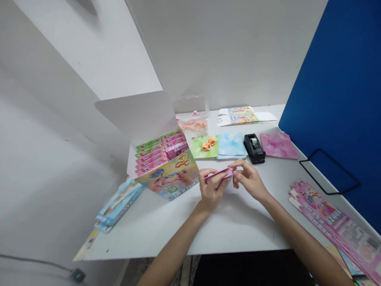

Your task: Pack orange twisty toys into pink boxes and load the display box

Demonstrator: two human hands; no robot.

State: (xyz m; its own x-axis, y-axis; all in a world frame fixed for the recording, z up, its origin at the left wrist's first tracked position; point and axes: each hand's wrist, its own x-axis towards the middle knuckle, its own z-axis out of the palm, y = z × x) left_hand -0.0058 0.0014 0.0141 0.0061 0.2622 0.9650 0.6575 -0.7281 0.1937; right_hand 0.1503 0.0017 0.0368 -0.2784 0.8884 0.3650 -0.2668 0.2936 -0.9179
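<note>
The left hand and right hand are both pinching a small pink box between fingertips. They are holding it above the white table, near the open display box.

Single head view, forward and down over table; left hand, right hand near, mid-frame.

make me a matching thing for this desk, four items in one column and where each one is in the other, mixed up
1 small pink box
2 tape dispenser
3 orange rings
4 flat pink cartons

a on the green sheet
b at the table right edge
c between blue sheet and pink sheet
d held by left hand and right hand

Pairs: 1-d, 2-c, 3-a, 4-b
</note>
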